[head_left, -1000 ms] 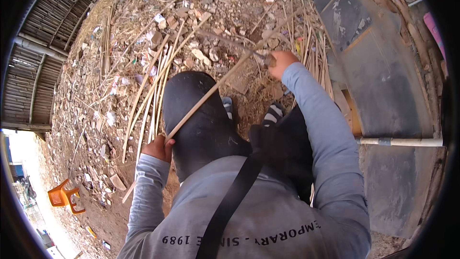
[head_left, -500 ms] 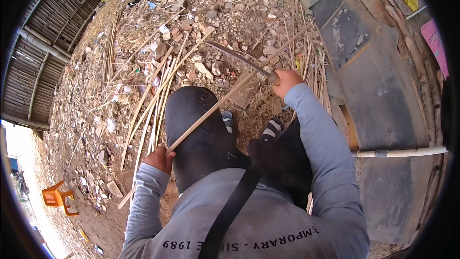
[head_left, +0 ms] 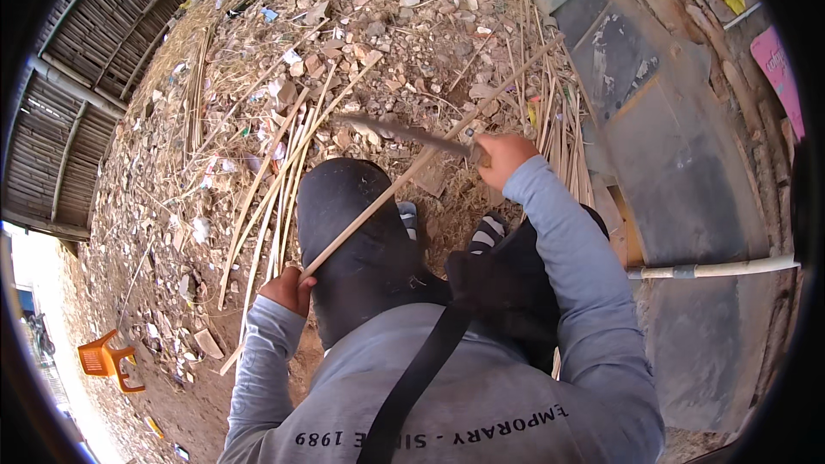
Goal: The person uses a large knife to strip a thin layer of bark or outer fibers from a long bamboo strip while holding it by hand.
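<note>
My left hand [head_left: 289,291] is closed around the near end of a long, pale bamboo strip [head_left: 368,214], beside my left knee. From there the strip slants up and to the right across my lap, its far end over the stony ground. In my right hand [head_left: 507,161] is the handle of a long-bladed knife [head_left: 397,131], its dark blade pointing left and slightly blurred. The blade crosses the strip near the handle; whether it cuts into it I cannot tell.
Split bamboo strips lie left of my knee [head_left: 288,176] and at right [head_left: 559,125]. Rubble and litter [head_left: 378,43] cover the ground. Dark boards [head_left: 687,180] and a pale pole [head_left: 722,268] are on the right, an orange plastic chair [head_left: 105,361] far left, a bamboo wall [head_left: 73,112] upper left.
My right hand has shifted slightly left and toward me, and the knife blade has swung nearer to me along the strip. My left hand has stayed almost in place.
</note>
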The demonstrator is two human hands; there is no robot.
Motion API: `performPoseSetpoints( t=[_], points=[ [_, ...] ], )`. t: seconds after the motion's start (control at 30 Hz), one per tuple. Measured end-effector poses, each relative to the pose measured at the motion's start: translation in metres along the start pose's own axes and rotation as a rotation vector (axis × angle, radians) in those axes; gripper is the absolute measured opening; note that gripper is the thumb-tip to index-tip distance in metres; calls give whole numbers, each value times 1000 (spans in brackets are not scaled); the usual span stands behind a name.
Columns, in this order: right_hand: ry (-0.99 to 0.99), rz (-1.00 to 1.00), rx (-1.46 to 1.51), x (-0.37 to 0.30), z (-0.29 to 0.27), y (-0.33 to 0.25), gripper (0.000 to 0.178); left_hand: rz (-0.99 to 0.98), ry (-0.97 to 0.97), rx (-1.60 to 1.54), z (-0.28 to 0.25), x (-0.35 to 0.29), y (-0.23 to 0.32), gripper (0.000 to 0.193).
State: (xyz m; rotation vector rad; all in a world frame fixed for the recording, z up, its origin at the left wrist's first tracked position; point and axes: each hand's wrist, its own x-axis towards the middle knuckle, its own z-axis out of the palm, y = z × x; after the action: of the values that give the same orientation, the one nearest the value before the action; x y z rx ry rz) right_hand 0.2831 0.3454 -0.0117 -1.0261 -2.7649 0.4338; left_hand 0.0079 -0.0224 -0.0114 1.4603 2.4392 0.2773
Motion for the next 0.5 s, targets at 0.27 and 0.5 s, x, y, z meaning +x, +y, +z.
performPoseSetpoints(
  t=[0.27, 0.5],
  points=[
    [-50, 288, 100, 6, -6, 16, 31, -40, -7, 20, 0, 1, 0, 36],
    [-16, 367, 141, 4, 10, 40, 30, 5, 5, 33, 2, -4, -1, 33]
  ],
)
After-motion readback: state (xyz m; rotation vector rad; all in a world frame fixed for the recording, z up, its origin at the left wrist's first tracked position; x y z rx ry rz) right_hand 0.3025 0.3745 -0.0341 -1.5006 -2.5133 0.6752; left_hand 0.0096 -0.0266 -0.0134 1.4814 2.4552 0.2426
